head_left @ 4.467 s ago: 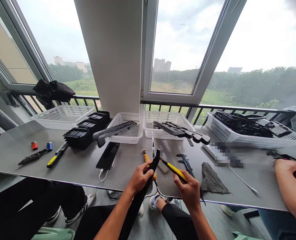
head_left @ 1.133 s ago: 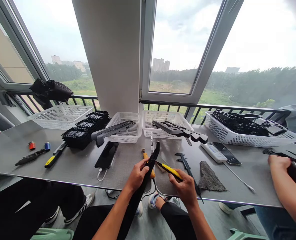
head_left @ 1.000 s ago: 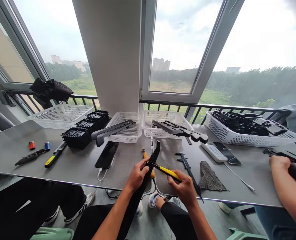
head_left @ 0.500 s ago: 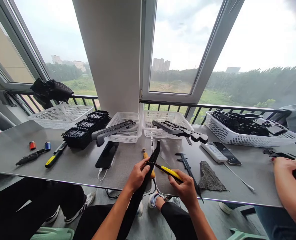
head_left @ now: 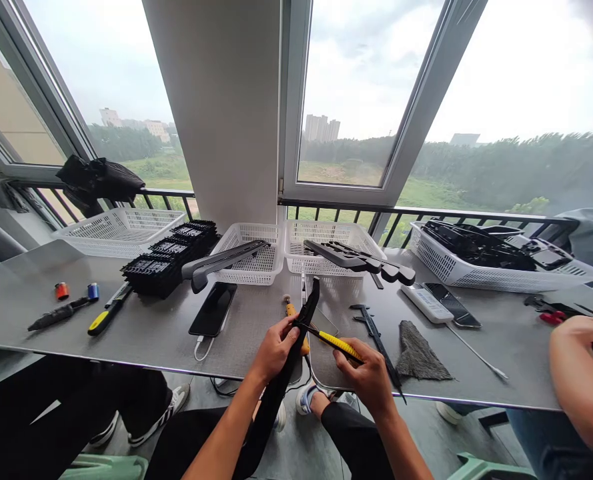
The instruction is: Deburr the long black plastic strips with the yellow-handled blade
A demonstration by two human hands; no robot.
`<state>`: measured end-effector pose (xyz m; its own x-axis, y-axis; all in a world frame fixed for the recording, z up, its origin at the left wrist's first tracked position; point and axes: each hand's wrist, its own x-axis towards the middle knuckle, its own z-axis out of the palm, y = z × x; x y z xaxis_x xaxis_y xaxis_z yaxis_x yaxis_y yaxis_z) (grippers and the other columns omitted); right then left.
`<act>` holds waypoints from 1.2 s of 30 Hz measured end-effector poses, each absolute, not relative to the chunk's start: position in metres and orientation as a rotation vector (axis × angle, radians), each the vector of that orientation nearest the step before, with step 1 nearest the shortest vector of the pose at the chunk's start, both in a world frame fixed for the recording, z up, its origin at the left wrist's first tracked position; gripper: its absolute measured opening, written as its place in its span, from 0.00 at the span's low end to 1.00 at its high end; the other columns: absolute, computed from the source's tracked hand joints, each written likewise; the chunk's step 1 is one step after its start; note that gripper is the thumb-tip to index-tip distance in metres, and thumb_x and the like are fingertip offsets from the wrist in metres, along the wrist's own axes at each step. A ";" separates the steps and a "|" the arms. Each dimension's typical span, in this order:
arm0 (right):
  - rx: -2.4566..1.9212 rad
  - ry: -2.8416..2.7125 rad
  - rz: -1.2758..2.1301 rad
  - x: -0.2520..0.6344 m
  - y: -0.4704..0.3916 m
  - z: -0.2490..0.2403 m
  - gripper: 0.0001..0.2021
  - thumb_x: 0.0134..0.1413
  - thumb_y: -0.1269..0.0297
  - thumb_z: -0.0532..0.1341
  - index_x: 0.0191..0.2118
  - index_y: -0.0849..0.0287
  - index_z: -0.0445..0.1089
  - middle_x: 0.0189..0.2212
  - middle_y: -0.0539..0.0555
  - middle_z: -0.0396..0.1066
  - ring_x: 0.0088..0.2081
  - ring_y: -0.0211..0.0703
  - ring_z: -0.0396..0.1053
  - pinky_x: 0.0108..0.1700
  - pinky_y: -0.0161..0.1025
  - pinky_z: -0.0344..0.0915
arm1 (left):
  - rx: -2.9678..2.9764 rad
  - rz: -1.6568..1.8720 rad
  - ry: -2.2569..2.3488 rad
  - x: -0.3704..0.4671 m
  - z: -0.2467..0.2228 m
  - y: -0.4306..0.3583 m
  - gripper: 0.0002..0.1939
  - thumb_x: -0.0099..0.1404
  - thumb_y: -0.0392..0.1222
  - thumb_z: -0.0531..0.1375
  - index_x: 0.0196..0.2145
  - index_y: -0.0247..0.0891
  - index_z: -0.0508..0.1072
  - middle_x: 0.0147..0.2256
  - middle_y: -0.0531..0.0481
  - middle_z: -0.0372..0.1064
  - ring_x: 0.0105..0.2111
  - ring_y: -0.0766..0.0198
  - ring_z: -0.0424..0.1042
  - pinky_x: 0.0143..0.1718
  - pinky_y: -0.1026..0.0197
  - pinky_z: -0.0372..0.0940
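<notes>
My left hand [head_left: 275, 348] is closed round a long black plastic strip [head_left: 310, 303], which slants over the table's front edge down towards my lap. In my right hand [head_left: 369, 368] is a slim yellow-and-black utility knife [head_left: 340, 345], gripped by its handle. Its tip meets the strip just beside my left fingers; the blade itself is too small to make out. Partly hidden behind the strip lies an orange-handled tool [head_left: 291, 309]. To the right of my right hand are a dark caliper [head_left: 371, 327] and a crumpled grey cloth [head_left: 419, 353].
White baskets [head_left: 249, 275] line the table's back, some with long black parts [head_left: 359, 260] across them. Stacked black grids [head_left: 169, 260], a phone [head_left: 213, 310] and another yellow-and-black knife [head_left: 107, 317] lie left. A co-worker's arm [head_left: 581, 373] rests at right, near red-handled pliers [head_left: 553, 317].
My hands, the strip and the knife keep almost the same place. At right, the co-worker's hand has shifted and red handles now show beside it.
</notes>
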<state>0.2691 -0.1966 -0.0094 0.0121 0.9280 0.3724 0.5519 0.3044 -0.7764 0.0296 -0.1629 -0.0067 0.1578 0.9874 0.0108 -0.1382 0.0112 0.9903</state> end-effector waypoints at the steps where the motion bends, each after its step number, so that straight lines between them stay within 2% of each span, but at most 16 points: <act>1: -1.360 -1.659 0.514 0.269 -0.197 -0.010 0.11 0.62 0.54 0.65 0.40 0.53 0.83 0.37 0.53 0.84 0.39 0.50 0.79 0.44 0.41 0.71 | 1.181 1.160 0.992 0.030 -0.007 -0.163 0.35 0.68 0.61 0.69 0.64 0.35 0.77 0.42 0.44 0.82 0.38 0.57 0.78 0.42 0.58 0.73; 10: -1.354 -1.648 0.457 0.269 -0.195 -0.013 0.11 0.63 0.54 0.65 0.41 0.52 0.83 0.39 0.53 0.84 0.41 0.51 0.80 0.47 0.42 0.71 | 1.165 1.182 0.991 0.029 -0.004 -0.163 0.30 0.67 0.52 0.69 0.62 0.34 0.79 0.41 0.45 0.82 0.39 0.57 0.78 0.45 0.57 0.72; 13: -1.336 -1.652 0.469 0.270 -0.195 -0.013 0.11 0.64 0.55 0.65 0.41 0.53 0.83 0.38 0.53 0.84 0.40 0.50 0.80 0.46 0.41 0.71 | 1.160 1.189 0.997 0.029 -0.005 -0.162 0.30 0.66 0.49 0.68 0.63 0.34 0.78 0.44 0.44 0.83 0.42 0.55 0.79 0.48 0.55 0.72; 16: -1.313 -1.665 0.487 0.270 -0.195 -0.012 0.11 0.64 0.56 0.64 0.41 0.52 0.83 0.38 0.53 0.84 0.40 0.50 0.80 0.46 0.40 0.72 | 1.181 1.192 1.017 0.028 -0.007 -0.161 0.32 0.67 0.50 0.67 0.65 0.34 0.77 0.47 0.42 0.83 0.46 0.53 0.80 0.52 0.54 0.72; 21: -1.340 -1.703 0.465 0.267 -0.194 -0.009 0.11 0.63 0.55 0.64 0.42 0.52 0.84 0.39 0.53 0.84 0.42 0.52 0.80 0.47 0.42 0.73 | 1.205 1.203 1.024 0.027 -0.010 -0.159 0.31 0.68 0.52 0.68 0.64 0.35 0.77 0.46 0.42 0.84 0.49 0.51 0.80 0.55 0.52 0.71; 26: -1.329 -1.693 0.536 0.269 -0.193 -0.007 0.14 0.64 0.52 0.64 0.43 0.53 0.84 0.41 0.56 0.85 0.43 0.53 0.81 0.48 0.43 0.74 | 1.219 1.216 1.019 0.028 -0.012 -0.157 0.32 0.67 0.52 0.68 0.64 0.34 0.77 0.52 0.39 0.83 0.52 0.50 0.80 0.58 0.52 0.70; 32: -1.264 -1.726 0.581 0.269 -0.192 -0.009 0.16 0.67 0.48 0.64 0.48 0.51 0.85 0.44 0.57 0.85 0.47 0.55 0.80 0.52 0.45 0.74 | 1.240 1.163 0.981 0.028 -0.013 -0.157 0.33 0.67 0.55 0.69 0.64 0.34 0.77 0.50 0.40 0.83 0.48 0.52 0.81 0.52 0.54 0.72; 36: -1.250 -1.673 0.613 0.268 -0.190 -0.008 0.19 0.69 0.45 0.64 0.50 0.53 0.84 0.44 0.57 0.84 0.46 0.54 0.80 0.52 0.44 0.74 | 1.234 1.186 0.976 0.028 -0.012 -0.157 0.33 0.66 0.55 0.70 0.63 0.34 0.78 0.51 0.39 0.83 0.50 0.51 0.80 0.55 0.54 0.71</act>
<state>0.2684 -0.1904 -0.0083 -0.0518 0.9243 0.3781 0.4608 0.3580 -0.8121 0.0276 -0.1571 -0.0120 0.1562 0.9854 0.0675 -0.1237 -0.0482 0.9911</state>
